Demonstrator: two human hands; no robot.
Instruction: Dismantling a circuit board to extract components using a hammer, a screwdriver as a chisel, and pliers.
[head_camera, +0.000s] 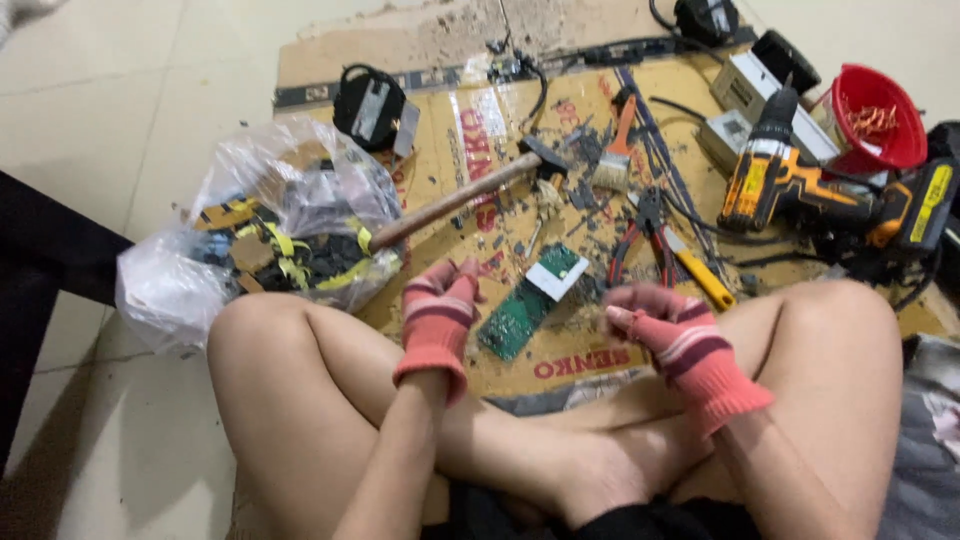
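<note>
Your circuit board lies on the cardboard between your hands; hammer far-left of it, pliers right, drill far right.

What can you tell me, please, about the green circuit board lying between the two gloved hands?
The circuit board is a long green rectangle lying flat on the cardboard sheet, angled from lower left to upper right. A pale square part covers its upper end. Grey dust and broken bits lie around it. It sits between the left hand and the right hand; neither clearly touches it.
</note>
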